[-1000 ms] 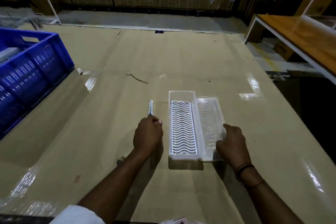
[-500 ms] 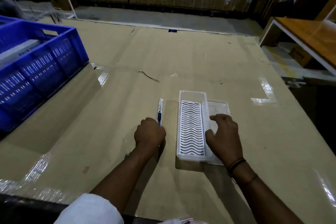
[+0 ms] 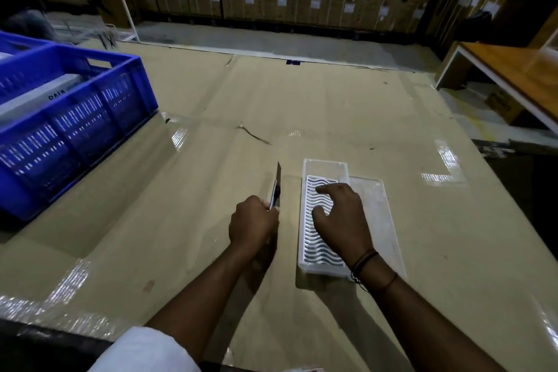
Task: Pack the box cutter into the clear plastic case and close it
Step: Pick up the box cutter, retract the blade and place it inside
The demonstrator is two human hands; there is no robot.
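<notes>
The box cutter is a slim silver and dark tool with its blade pointing away from me. My left hand is closed around its near end, just left of the case. The clear plastic case lies open on the table, with a white wavy-ribbed insert in its base and the flat lid folded out to the right. My right hand hovers over the insert with fingers spread and nothing in it, hiding the middle of the base.
A blue slatted crate holding a white box stands at the left. The table is covered in taped cardboard sheets. A wooden bench stands at the far right, and stacked cartons line the back wall.
My right hand has moved from the lid's right edge onto the insert in the base. My left hand has lifted the cutter's far end, blade now showing.
</notes>
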